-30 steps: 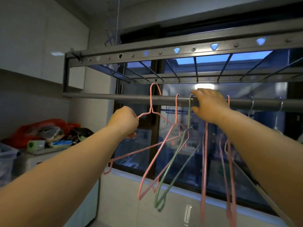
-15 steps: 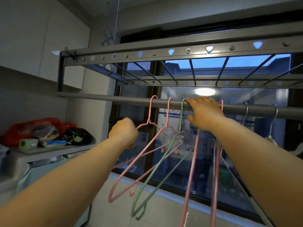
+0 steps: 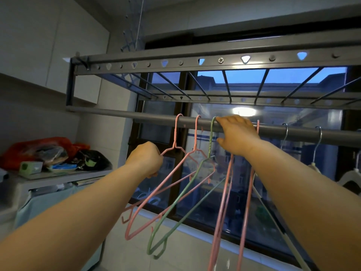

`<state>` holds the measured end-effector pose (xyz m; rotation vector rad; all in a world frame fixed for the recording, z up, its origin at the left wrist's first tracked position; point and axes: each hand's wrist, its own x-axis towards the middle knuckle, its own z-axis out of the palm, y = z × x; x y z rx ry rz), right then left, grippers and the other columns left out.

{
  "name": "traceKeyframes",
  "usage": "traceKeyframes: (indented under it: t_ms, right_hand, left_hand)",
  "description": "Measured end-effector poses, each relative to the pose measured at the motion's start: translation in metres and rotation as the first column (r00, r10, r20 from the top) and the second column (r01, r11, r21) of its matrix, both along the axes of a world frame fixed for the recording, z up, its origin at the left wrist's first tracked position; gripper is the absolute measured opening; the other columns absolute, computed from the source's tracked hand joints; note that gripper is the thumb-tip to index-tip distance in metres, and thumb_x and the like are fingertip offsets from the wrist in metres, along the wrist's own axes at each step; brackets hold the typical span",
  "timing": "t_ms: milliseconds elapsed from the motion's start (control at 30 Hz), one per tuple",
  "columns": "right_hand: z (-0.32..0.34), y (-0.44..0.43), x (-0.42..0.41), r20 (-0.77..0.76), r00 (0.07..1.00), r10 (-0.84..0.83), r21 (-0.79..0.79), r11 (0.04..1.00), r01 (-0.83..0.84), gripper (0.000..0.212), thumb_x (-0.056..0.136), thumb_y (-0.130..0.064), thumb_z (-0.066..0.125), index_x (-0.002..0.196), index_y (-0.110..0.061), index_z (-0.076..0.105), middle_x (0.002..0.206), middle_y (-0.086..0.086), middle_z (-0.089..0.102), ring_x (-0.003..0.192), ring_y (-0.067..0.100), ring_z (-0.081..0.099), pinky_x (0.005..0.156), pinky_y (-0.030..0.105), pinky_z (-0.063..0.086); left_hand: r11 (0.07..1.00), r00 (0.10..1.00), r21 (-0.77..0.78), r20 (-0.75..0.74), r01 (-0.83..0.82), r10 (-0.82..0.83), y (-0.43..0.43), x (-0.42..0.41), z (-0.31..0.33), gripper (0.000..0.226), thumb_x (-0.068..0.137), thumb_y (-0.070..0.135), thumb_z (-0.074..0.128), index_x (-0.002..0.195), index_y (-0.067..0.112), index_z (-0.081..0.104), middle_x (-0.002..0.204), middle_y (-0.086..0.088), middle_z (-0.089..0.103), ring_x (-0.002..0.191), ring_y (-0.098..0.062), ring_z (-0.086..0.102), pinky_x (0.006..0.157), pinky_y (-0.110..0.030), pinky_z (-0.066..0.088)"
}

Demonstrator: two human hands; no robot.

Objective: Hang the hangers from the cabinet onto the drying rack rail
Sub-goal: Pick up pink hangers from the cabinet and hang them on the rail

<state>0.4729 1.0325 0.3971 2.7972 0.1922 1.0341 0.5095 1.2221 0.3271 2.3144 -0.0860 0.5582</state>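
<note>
Pink hanger (image 3: 175, 133) gripped in my L hand (image 3: 145, 160); R hand (image 3: 237, 133) curled over rail (image 3: 156, 119). Tugging sideways could unhook it.

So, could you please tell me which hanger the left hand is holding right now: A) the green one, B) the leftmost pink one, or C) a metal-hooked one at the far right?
B: the left hand grips the shoulder of the leftmost pink hanger, hooked over the rail; the green hanger hangs by the right hand.
</note>
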Motion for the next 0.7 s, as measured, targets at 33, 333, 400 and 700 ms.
traceKeyframes:
  t_ms: [33,333,400,700]
  right_hand:
    - [0.0,0.001,-0.001,0.002,1.0,-0.002,0.0,1.0,0.002,0.061,0.093,-0.025,0.048,0.146,-0.019,0.018,0.15,0.007,0.027,0.14,0.025,0.019,0.118,0.04,0.012]
    - [-0.013,0.009,-0.047,0.061,0.995,-0.077,0.01,0.997,0.077,0.054,0.093,-0.024,0.046,0.142,-0.013,0.027,0.147,0.008,0.031,0.137,0.027,0.024,0.113,0.038,0.019]
    - [-0.018,0.009,-0.062,0.076,0.99,-0.117,-0.01,0.993,0.118,0.049,0.094,-0.024,0.044,0.14,-0.013,0.031,0.145,0.009,0.035,0.134,0.027,0.027,0.111,0.037,0.022]
    - [-0.043,-0.018,-0.167,0.078,0.952,-0.296,0.108,0.952,0.287,0.031,0.097,-0.025,0.037,0.122,-0.019,0.053,0.12,0.009,0.06,0.107,0.03,0.056,0.074,0.03,0.037]
  left_hand:
    - [1.0,1.0,0.007,0.009,0.0,-0.001,0.001,-0.002,0.0,0.022,0.094,0.021,0.047,0.103,0.005,0.059,0.079,-0.01,0.062,0.078,-0.024,0.066,0.072,-0.032,0.055]
    - [0.989,0.939,0.028,0.309,0.147,-0.149,0.015,-0.052,0.018,0.034,0.091,0.025,0.052,0.123,0.013,0.055,0.122,-0.008,0.061,0.113,-0.024,0.055,0.096,-0.037,0.043]
    - [0.971,0.891,0.032,0.39,0.237,-0.23,0.012,-0.069,0.024,0.027,0.091,0.026,0.053,0.113,0.014,0.062,0.11,-0.004,0.065,0.102,-0.019,0.058,0.09,-0.031,0.044]
    - [0.717,0.617,0.112,0.43,0.688,-0.66,-0.041,-0.155,0.012,0.023,0.09,0.026,0.052,0.067,0.028,0.057,0.069,0.003,0.064,0.067,-0.009,0.06,0.067,-0.02,0.046]
